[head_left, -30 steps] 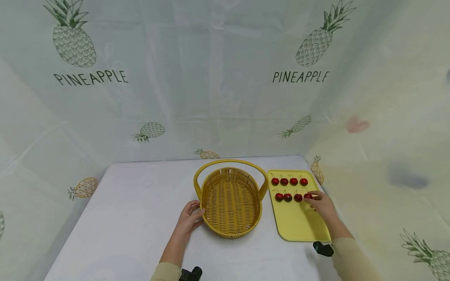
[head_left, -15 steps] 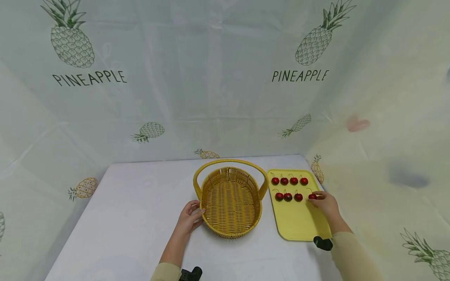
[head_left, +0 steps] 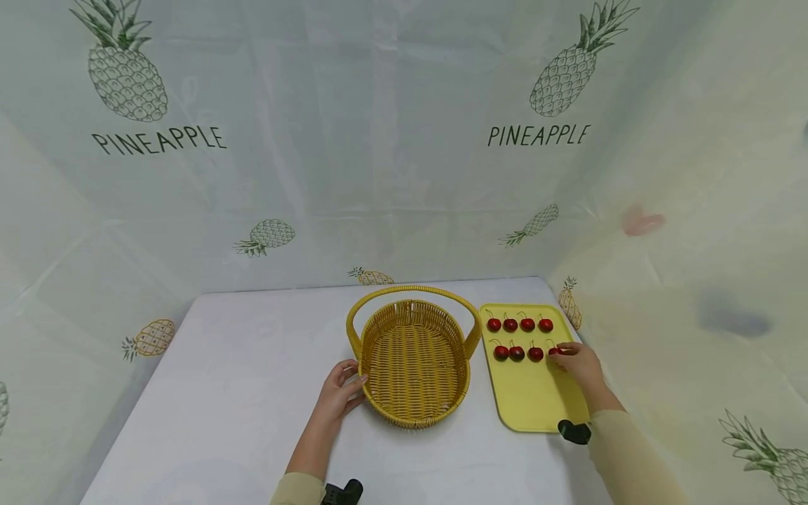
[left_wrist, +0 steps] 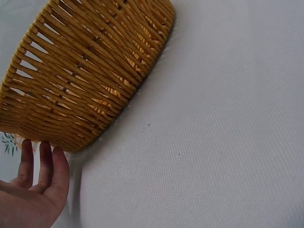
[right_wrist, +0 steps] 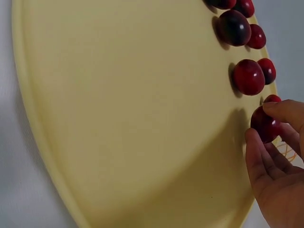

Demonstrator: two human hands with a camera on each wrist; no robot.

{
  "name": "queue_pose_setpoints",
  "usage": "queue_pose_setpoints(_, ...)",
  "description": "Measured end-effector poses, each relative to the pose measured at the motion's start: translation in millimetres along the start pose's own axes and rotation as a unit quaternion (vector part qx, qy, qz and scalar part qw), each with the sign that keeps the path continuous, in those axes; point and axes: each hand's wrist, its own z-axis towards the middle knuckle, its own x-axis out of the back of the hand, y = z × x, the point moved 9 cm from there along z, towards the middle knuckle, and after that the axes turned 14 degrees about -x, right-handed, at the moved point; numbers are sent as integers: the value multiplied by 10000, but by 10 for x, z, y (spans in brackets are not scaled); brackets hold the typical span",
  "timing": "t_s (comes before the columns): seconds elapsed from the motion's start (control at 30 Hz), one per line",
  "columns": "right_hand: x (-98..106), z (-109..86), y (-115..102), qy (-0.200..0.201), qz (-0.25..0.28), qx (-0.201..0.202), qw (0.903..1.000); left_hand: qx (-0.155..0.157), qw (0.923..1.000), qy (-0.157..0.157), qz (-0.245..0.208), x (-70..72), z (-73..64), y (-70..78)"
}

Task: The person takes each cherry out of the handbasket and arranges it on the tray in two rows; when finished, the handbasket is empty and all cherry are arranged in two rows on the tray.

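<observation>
In the head view my left hand touches the left side of a round yellow wicker basket with a tall arched handle; nothing lies inside. In the left wrist view, its extended fingers meet the basket's outer wall low down. My right hand is over the yellow tray and pinches a dark red cherry between thumb and fingertips. This cherry stands at the right end of the nearer of two rows; its stem shows above the fingers.
Several other cherries with stems lie in two rows on the tray's far half. The tray stands right of the basket on a white table. A pineapple-printed sheet hangs behind and around the table.
My right hand shifted the pinched cherry slightly right, away from its neighbour, then a little back left. My left hand and the basket have stayed in place.
</observation>
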Motion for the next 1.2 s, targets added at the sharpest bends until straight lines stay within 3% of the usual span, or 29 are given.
queue_pose_setpoints(0.83,-39,5,79,13,104,-160,9998,14,10000,0,52,-23,-13,-2)
queue_pose_setpoints(1.2,-37,-16,71,61,-206,-180,9996,-52,9996,-102,260,-23,-35,23)
